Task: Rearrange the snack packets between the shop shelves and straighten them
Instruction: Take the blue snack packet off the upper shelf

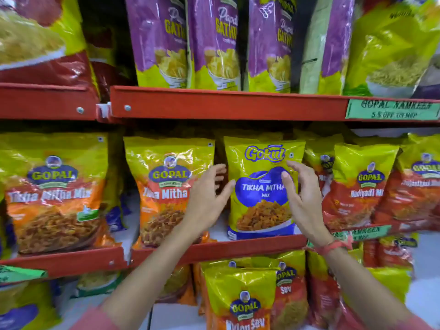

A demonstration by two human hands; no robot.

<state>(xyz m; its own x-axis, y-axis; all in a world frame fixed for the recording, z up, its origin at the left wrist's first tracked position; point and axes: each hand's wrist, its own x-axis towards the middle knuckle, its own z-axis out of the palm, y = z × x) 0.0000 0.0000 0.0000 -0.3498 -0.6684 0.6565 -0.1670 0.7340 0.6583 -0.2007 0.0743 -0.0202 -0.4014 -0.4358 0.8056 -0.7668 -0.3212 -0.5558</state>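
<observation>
A yellow and blue Gokul Tikha Mitha Mix packet (259,198) stands upright on the middle shelf (238,250). My left hand (207,198) hovers at its left edge, fingers spread, holding nothing. In front of the packet's right side is my right hand (302,198), fingers apart and curled; I cannot tell if it touches the packet. To the left stands a yellow and orange Gopal Tikha Mitha packet (164,186), partly hidden by my left hand. Red and yellow Gopal packets (359,186) stand to the right.
Purple Gathiya packets (214,44) line the upper shelf (226,103), which carries a green offer label (390,109). Another large Gopal packet (52,191) fills the middle shelf's left bay. Gopal Sev packets (242,298) stand on the lower shelf below my arms.
</observation>
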